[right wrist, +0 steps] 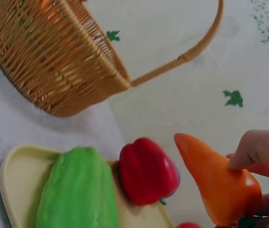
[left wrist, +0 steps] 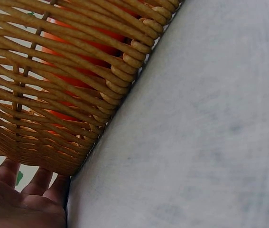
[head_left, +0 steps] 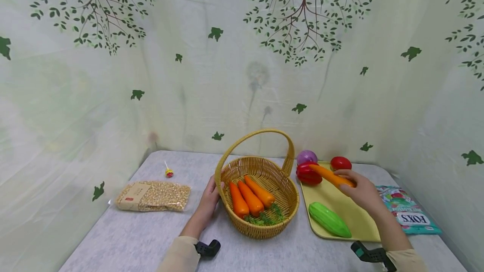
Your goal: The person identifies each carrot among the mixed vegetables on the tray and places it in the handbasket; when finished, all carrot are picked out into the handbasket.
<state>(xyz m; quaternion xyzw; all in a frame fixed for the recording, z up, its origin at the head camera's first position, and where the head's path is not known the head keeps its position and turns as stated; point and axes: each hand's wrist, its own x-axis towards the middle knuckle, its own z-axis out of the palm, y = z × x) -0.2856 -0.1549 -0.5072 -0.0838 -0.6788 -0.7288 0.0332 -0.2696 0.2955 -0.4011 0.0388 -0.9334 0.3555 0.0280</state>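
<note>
A wicker basket [head_left: 261, 232] with a tall arched handle stands mid-table. Several orange carrots [head_left: 251, 198] with green tops lie inside it. My left hand [head_left: 209, 200] holds the basket's left side by the rim, near the handle's base; the left wrist view shows its fingers [left wrist: 39, 181] against the woven wall. My right hand [head_left: 361, 190] pinches another carrot [head_left: 332, 176] by its thick end, raised above a yellow tray [head_left: 342, 198], tip pointing left. A red bell pepper [right wrist: 148, 171] sits at the tray's far left corner, and a green ridged vegetable [head_left: 330, 220] lies nearer me.
Beyond the pepper is a purple round vegetable [head_left: 306, 157]; a red tomato-like one [head_left: 340, 163] sits at the tray's back. A teal FOX'S bag [head_left: 410, 213] lies right. On the left are a bag of pale kernels [head_left: 159, 196] and a lollipop [head_left: 169, 173]. Cloth walls surround the table.
</note>
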